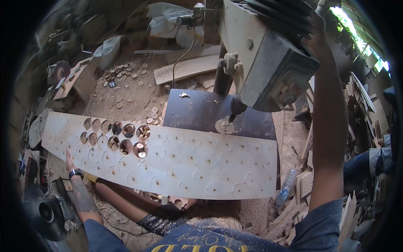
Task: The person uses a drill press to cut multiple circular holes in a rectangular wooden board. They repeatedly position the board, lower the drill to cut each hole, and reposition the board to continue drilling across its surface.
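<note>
A long, pale wooden board (201, 168) with tapered ends lies across the dark metal table (184, 109) of a drill press (256, 59). Two rows of round holes are cut through its left half. Faint circular marks, each with a small centre hole, cover much of the remaining surface. My left hand (69, 162) grips the board's near edge at the left, its fingers partly hidden. The drill press chuck (238, 107) points down just beyond the board's far edge, over a round worn patch on the table. My right hand (315, 31) is raised beside the machine's head, its fingers hidden.
Round wooden discs (119, 72) lie scattered on the dusty floor. Planks (184, 69) rest behind the press. A plastic bottle (287, 185) and wood offcuts (305, 185) are at the right. A dark motor-like machine (46, 212) stands lower left.
</note>
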The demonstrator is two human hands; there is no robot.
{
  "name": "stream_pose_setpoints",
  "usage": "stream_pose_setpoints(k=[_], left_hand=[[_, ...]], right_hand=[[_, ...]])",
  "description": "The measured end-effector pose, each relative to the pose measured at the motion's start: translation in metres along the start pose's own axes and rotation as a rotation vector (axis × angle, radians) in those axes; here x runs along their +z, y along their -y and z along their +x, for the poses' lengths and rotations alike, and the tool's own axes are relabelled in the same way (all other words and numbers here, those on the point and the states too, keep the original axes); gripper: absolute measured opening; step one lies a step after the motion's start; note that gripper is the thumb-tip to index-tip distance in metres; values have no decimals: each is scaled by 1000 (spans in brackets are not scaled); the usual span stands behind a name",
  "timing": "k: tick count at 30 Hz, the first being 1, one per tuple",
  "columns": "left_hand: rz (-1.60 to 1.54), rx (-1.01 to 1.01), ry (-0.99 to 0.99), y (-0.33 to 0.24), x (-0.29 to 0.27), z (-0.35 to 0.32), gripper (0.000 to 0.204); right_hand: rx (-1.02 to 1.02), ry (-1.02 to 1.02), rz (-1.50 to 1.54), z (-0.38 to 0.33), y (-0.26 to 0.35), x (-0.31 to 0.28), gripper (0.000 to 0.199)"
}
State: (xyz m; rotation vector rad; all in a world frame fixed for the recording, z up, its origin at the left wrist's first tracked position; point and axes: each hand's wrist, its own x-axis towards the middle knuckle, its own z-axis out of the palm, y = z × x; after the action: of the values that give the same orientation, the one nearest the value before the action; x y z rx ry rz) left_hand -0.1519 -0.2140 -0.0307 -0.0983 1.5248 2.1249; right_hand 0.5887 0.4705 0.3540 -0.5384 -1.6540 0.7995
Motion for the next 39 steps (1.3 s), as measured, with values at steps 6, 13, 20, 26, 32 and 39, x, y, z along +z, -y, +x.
stream_pose_setpoints(k=[6, 13, 20, 26, 32, 39], left_hand=[[10, 19, -72, 12, -7, 16, 69], [-212, -77, 36, 104, 93, -39, 60], [-255, -193, -24, 144, 143, -140, 58], [-217, 65, -245, 131, 142, -124, 60], [-71, 75, -28, 107, 119, -105, 60], [-424, -140, 85, 171, 168, -147, 63]], right_hand=[[-7, 99, -20, 6, -22, -28, 32], [-53, 154, -14, 24, -40, -38, 41], [-119, 185, -16, 53, -54, -43, 50], [-286, 339, -62, 77, -41, -29, 59], [67, -284, 94, 18, 26, 45, 21], [-131, -199, 142, -3, 35, 57, 17]])
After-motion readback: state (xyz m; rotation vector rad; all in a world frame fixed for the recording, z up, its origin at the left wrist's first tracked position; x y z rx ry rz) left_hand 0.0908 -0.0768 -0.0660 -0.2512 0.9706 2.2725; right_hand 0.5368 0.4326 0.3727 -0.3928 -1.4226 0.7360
